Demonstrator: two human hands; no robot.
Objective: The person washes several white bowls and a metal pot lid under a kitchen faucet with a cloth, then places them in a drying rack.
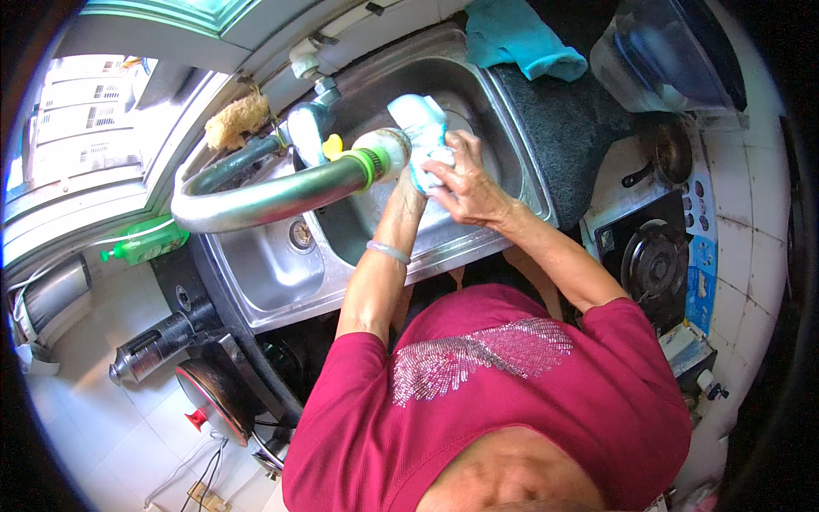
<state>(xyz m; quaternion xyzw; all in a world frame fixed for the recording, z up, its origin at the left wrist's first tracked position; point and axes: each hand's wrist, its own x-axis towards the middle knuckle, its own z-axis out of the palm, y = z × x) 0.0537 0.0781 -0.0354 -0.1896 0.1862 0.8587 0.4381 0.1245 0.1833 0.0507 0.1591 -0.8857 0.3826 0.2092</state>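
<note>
Over the large basin of a stainless steel sink, my right hand grips a crumpled white and light-blue cloth, its fingers curled against the cloth's side. My left hand meets the same cloth from the left; its fingers are hidden behind the cloth and the tap's end, so its grasp does not show. A pale bracelet circles the left wrist. The curved metal tap spout, with a green clamp near its end, reaches across just left of both hands.
A turquoise cloth lies at the sink's back right corner. Left of the tap are a tan scrubber and a green bottle. A gas burner and a small pan stand right; a red-knobbed lid is at lower left.
</note>
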